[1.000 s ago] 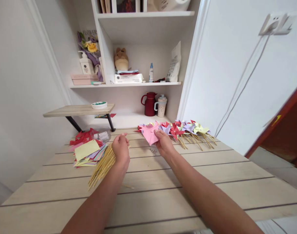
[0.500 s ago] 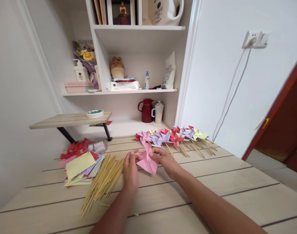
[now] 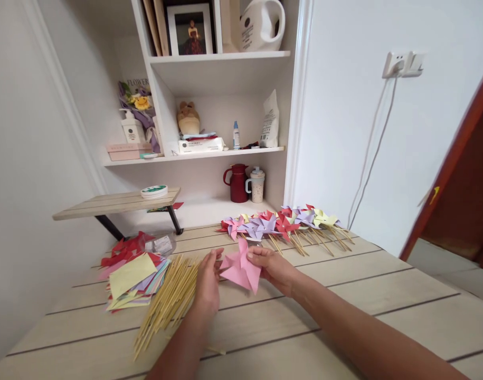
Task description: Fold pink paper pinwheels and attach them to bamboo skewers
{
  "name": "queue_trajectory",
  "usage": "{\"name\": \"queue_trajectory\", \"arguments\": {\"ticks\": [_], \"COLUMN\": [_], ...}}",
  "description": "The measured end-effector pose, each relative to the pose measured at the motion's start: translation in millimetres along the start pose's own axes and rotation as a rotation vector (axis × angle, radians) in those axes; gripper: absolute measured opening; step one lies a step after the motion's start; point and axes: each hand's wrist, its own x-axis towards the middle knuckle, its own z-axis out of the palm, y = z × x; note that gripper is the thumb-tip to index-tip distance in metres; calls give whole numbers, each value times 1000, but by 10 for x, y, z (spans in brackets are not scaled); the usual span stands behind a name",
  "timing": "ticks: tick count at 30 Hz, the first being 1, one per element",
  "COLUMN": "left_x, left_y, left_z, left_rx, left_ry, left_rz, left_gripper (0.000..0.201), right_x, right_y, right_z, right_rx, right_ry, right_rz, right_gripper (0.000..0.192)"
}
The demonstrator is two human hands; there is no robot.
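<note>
A pink paper pinwheel [image 3: 241,268] with pointed blades is held above the table, and no stick shows on it. My right hand [image 3: 271,265] pinches it near the centre from the right. On its left side, my left hand [image 3: 208,279] has its fingers loosely apart and appears to hold nothing; its fingertips come close to a blade. To the left of that hand lies a bundle of thin wooden sticks [image 3: 168,301]. Beyond my hands, several finished pinwheels [image 3: 263,226] in red, purple, pink and yellow lie on their sticks.
Coloured paper sheets [image 3: 132,274] are stacked on the left of the plank table [image 3: 273,338], beside red paper pieces [image 3: 126,250] and a clear container [image 3: 162,244]. A small raised stand [image 3: 106,203] is behind them. A dark red jug [image 3: 238,184] and a cup [image 3: 257,186] stand at the back.
My left hand has drawn slightly left, off the pinwheel. The pinwheel has turned a little in my right hand. The camera view has shifted slightly.
</note>
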Motion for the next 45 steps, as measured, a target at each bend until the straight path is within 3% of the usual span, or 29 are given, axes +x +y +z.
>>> {"name": "queue_trajectory", "arguments": {"ticks": [3, 9, 12, 15, 24, 30, 34, 41, 45], "left_x": [-24, -128, -161, -170, -135, -63, -54, -71, -84], "left_y": [55, 24, -10, -33, -55, -85, -87, -34, -20], "left_z": [15, 79, 85, 72, 78, 32, 37, 57, 64], "left_rx": [-27, 60, 90, 130, 198, 229, 219, 145, 134], "left_ry": [-38, -379, -473, -457, -196, -103, -137, -231, -363], "left_rz": [-10, -167, -198, -193, -67, 2, 7, -27, -55], "left_gripper": [42, 41, 36, 36, 34, 34, 33, 42, 44], "right_x": [-83, -152, -170, -171, -96, -123, -136, -218, -226], "right_y": [55, 17, -10, 11, 151, 122, 157, -7, -40], "right_z": [-48, -90, -88, -98, -166, -166, -134, -76, -105], "right_rx": [23, -73, -118, -153, -169, -208, -257, -298, -292], "right_ry": [-33, -91, -107, -115, -19, -134, -197, -103, -85], "right_rz": [46, -11, -14, -28, -102, -133, -93, -200, -225], "right_gripper": [39, 41, 44, 43, 44, 43, 40, 36, 34]}}
